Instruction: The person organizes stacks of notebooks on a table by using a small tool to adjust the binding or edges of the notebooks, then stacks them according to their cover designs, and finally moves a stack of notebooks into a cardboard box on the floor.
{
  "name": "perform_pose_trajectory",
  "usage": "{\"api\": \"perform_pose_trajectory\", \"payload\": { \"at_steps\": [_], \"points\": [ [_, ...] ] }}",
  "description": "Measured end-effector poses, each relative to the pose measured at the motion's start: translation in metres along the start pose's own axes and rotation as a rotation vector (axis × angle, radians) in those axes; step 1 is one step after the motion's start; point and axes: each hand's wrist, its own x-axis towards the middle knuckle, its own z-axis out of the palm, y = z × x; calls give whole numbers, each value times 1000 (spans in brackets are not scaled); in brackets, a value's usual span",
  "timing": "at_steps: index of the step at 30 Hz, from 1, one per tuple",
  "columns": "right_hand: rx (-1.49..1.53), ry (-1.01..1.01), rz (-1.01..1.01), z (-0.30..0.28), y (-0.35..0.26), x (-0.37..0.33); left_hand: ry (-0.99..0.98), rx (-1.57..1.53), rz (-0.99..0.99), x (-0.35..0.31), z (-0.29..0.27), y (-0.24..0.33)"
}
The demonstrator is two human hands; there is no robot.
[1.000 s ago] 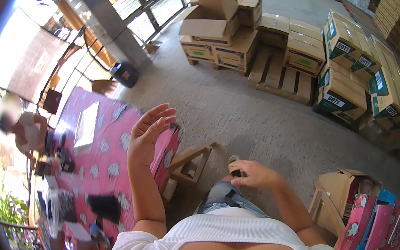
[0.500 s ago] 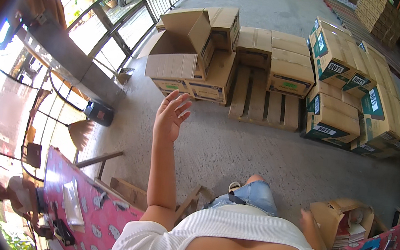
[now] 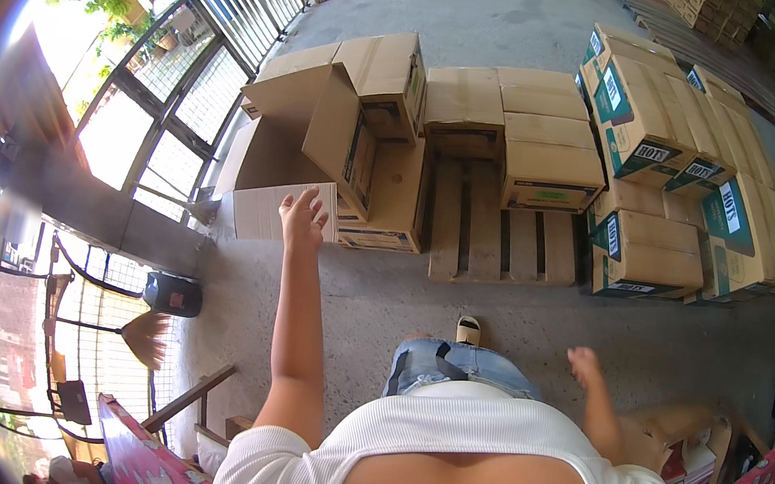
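The open box (image 3: 293, 148) near the left hand (image 3: 301, 219) is plain brown cardboard, matt and a little creased. The pallet (image 3: 502, 242) is bare, rough wood. The floor (image 3: 492, 18) is grey concrete, dull and grainy. The person's top (image 3: 470, 436) is white ribbed cloth.

Brown open cardboard box (image 3: 271, 170), teal-and-white printed boxes (image 3: 655, 149), pale wooden pallet (image 3: 504, 242), pink patterned table (image 3: 138, 463)

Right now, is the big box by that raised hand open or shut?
Open. The box has its flaps standing up, and its bare inside shows. The left hand is at its front wall.
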Motion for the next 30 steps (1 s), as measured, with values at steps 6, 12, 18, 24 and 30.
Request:
{"api": "perform_pose_trajectory", "payload": {
  "at_steps": [6,12,18,24,30],
  "points": [
    [213,-10,-631,7,-206,-12,135,499,208,186,4,-2],
    [-173,228,-356,55,-119,-51,9,750,162,290,19,-8],
    [-136,29,-160,130,-116,-95,-377,637,56,254,42,-60],
    [23,88,-102,179,-113,-98,-568,465,-21,197,12,-68],
    [-19,146,90,215,-61,-121,-643,581,-76,175,42,-73]
  ]
}}
